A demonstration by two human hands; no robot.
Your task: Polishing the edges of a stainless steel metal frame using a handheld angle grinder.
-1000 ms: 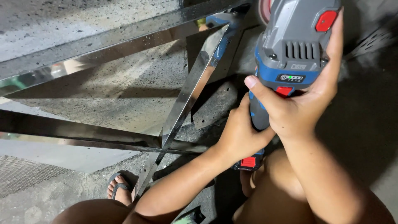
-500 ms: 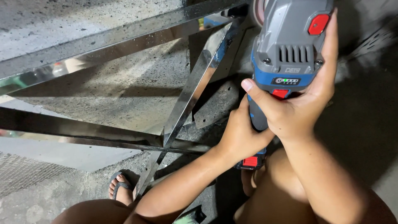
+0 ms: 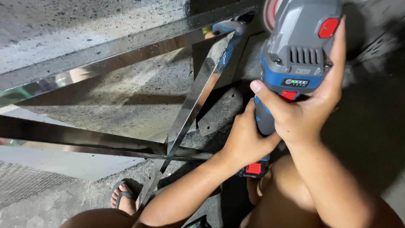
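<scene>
A cordless angle grinder, grey and blue with red buttons, points away from me, its disc at the top edge. My right hand wraps the grinder's body from the right, thumb across the front. Lower down, my left hand grips the handle just above the battery end. The disc sits close to the top of a slanted polished metal bar, where a blue clamp-like piece shows; I cannot tell if they touch.
Two more shiny metal bars cross the slanted one over rough concrete floor. My foot in a sandal rests below the frame. My knees fill the bottom edge. Dark sheet pieces lie under the bars.
The grinder has shifted a little and now faces the camera more squarely. Both hands keep the same grip.
</scene>
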